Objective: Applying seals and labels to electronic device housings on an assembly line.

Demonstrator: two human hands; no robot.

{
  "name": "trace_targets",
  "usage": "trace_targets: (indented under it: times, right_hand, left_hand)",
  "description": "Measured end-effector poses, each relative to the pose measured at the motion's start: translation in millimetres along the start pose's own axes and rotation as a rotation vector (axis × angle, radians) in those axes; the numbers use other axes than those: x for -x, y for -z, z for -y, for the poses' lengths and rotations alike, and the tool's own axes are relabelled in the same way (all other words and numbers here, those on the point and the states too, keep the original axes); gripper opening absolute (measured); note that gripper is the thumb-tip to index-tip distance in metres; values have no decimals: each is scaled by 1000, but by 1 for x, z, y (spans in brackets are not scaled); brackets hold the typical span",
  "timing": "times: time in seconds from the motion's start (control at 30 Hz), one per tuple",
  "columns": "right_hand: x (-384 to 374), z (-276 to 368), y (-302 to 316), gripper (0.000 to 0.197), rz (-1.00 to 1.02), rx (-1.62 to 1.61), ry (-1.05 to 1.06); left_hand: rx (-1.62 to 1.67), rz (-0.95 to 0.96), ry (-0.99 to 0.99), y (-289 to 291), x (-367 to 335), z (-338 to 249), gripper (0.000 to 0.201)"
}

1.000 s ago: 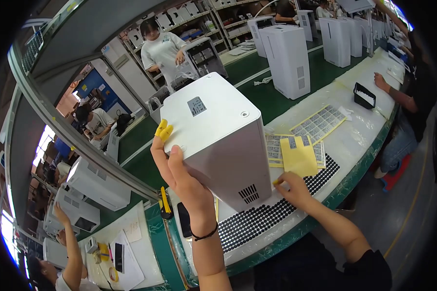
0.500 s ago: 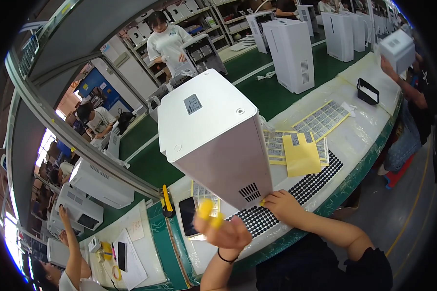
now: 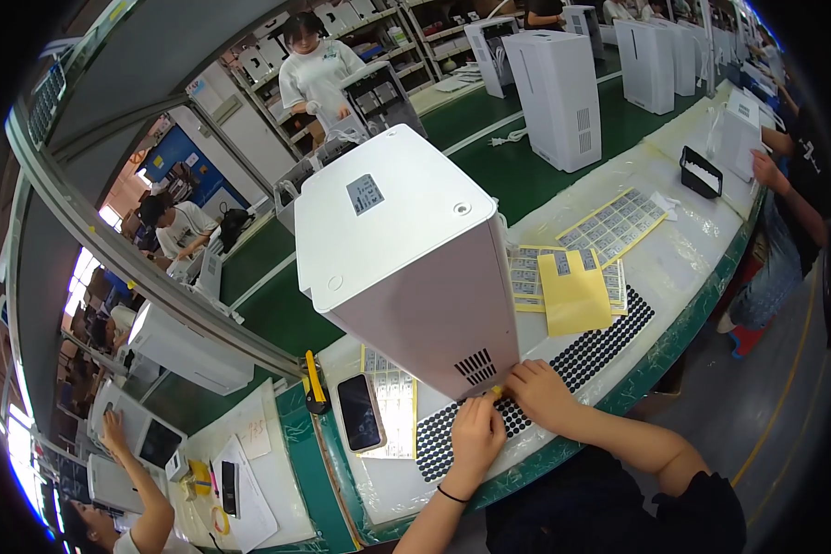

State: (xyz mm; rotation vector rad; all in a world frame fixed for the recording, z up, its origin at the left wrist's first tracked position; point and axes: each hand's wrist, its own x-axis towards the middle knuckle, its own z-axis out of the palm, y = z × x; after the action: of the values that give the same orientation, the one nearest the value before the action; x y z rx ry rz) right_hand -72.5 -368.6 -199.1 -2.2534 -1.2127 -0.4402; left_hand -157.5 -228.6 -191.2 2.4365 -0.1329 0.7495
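A tall white appliance stands before me, its white top bearing a grey label and its near side a slotted vent. At its bottom near corner my left hand and my right hand meet, fingers bent and pinched close together over a sheet of round black stickers. A bit of yellow finger cover shows between the hands. Whatever the fingertips hold is too small or hidden to make out.
A phone lies left of the sticker sheet, with a yellow-handled cutter beyond it. Yellow label sheets and a black tray lie to the right. Another white appliance stands on the green belt; co-workers handle others at both sides.
My left hand, raised and blurred with yellow-covered fingertips before, has come down and right to join my right hand at the appliance's base. The right hand has barely moved.
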Motion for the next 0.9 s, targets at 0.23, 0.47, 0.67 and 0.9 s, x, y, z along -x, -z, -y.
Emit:
trace_targets:
  times: [0.23,0.47,0.67,0.9]
  right_hand:
    - [5,-34,26,12,-154,-319,-296]
    - [-23,-41,92,17,-371,-390,-343]
    - [-95,-13,180,14,-639,-384,-64]
    - [-157,25,226,13,-527,-499,186]
  left_hand:
    - [-25,98,-108,-13,-11,-6,33]
    - [-112,228,-97,-25,-19,-12,33]
    - [-60,208,-81,-27,-15,-8,35]
    - [70,113,-140,-23,-9,-12,38]
